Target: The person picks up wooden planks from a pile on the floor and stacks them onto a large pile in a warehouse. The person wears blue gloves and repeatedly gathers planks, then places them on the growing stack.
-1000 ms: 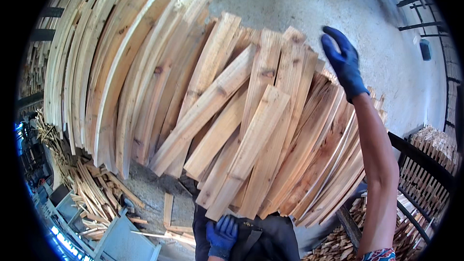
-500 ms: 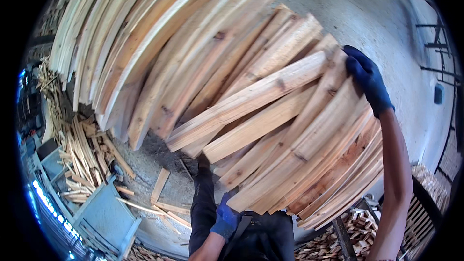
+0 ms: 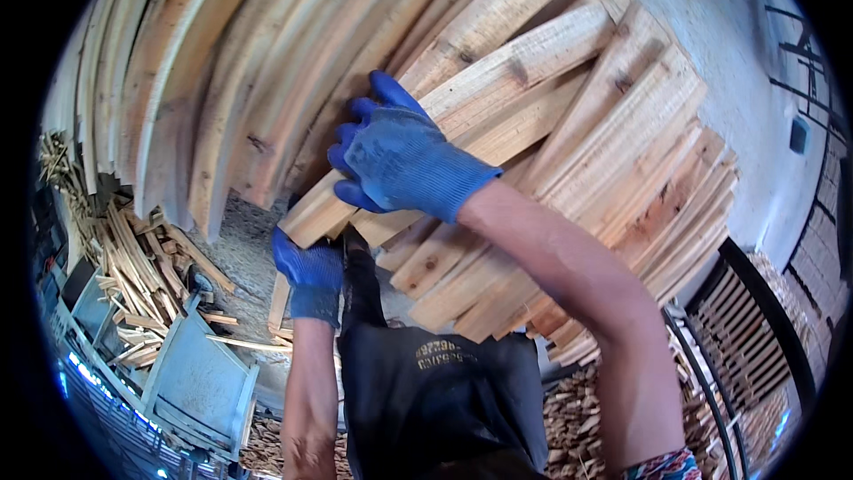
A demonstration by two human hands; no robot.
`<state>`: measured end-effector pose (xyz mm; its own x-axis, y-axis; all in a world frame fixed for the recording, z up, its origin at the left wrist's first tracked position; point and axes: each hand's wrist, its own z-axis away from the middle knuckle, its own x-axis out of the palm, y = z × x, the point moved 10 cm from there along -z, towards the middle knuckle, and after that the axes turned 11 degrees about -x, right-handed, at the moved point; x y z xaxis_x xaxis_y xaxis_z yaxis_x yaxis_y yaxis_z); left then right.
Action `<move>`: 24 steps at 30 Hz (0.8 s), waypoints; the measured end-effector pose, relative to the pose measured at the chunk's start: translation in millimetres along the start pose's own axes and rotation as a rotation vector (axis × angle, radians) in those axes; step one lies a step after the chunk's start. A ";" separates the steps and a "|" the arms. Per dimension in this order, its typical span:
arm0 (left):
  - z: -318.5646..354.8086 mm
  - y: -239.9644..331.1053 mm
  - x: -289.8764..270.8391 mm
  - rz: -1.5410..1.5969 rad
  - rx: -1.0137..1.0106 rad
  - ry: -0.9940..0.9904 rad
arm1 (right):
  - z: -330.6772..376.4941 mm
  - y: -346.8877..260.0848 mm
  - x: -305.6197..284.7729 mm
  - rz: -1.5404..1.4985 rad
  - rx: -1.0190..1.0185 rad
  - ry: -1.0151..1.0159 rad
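Observation:
A large pile of long, pale wooden planks (image 3: pixel 613 178) fans out in front of me. One wooden board (image 3: pixel 520 58) lies slantwise on top, its near end toward my body. At that near end is my left hand (image 3: pixel 309 277), in a blue glove, closed at the board's underside; part of its fingers is hidden by the wood. My right hand (image 3: pixel 400 156), also blue-gloved, reaches across and rests on the same board from above with its fingers spread. Its palm hides the middle of the board.
More planks (image 3: pixel 204 62) stand in a row at the far left. Loose scrap sticks (image 3: pixel 147 276) lie by a pale blue metal frame (image 3: pixel 195 373) on the left. A dark slatted rack (image 3: pixel 746 320) and a heap of small wood offcuts (image 3: pixel 573 427) are at the right and near side.
My right hand has left the far right end of the pile and come across to the slanted board. My left hand has moved up and left to its near end.

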<state>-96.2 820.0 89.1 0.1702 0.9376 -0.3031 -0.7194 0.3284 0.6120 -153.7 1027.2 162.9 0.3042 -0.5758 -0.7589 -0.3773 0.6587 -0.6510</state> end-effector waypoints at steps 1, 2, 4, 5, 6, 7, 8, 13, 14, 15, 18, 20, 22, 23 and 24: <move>10.3 -20.2 3.6 -0.017 -0.028 -0.041 | 10.6 -4.4 1.1 0.040 -0.070 0.029; 27.5 -50.0 -0.6 -0.035 -0.055 -0.084 | 27.9 -5.7 4.1 -0.001 -0.078 0.030; 65.6 -89.0 5.6 0.328 -0.397 -0.082 | 71.4 -19.6 0.4 -0.080 -0.128 0.036; 93.0 -104.7 28.3 0.697 -0.717 -0.057 | 98.2 -17.4 -0.1 -0.136 -0.070 -0.070; 93.7 -120.3 26.2 0.476 -0.638 -0.043 | 112.1 -23.2 -7.7 -0.135 -0.076 0.019; 90.5 -125.7 30.3 0.453 -0.586 -0.001 | 121.9 -25.0 -20.7 -0.109 -0.074 0.110; 89.5 -130.2 32.9 0.430 -0.534 0.042 | 130.2 -26.9 -18.9 -0.051 -0.031 0.055; 86.0 -136.5 50.2 0.462 -0.515 0.075 | 154.1 8.4 -83.4 0.311 0.247 0.113; 83.5 -141.2 48.2 0.435 -0.497 0.076 | 160.9 33.0 -101.2 0.385 0.343 0.167; 83.5 -137.6 46.9 0.403 -0.482 0.081 | 169.9 52.5 -114.3 0.450 0.444 0.221; 84.5 -140.5 63.6 0.536 -0.514 -0.024 | 200.5 57.3 -108.6 0.440 0.563 0.271; 88.9 -129.9 65.0 0.624 -0.508 -0.097 | 220.9 45.4 -106.8 0.381 0.623 0.268; 87.6 -147.6 59.3 0.687 -0.394 -0.122 | 271.6 36.9 -99.6 0.498 0.743 0.189; 79.1 -150.1 65.8 0.723 -0.341 -0.131 | 299.1 33.3 -100.2 0.538 0.763 0.168; 71.1 -152.0 67.0 0.761 -0.278 -0.129 | 320.7 20.6 -100.7 0.611 0.704 0.206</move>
<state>72.4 841.0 27.7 -0.3676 0.9039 0.2186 -0.8072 -0.4269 0.4077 88.4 1254.1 220.5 0.0433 -0.0655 -0.9969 0.2134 0.9754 -0.0548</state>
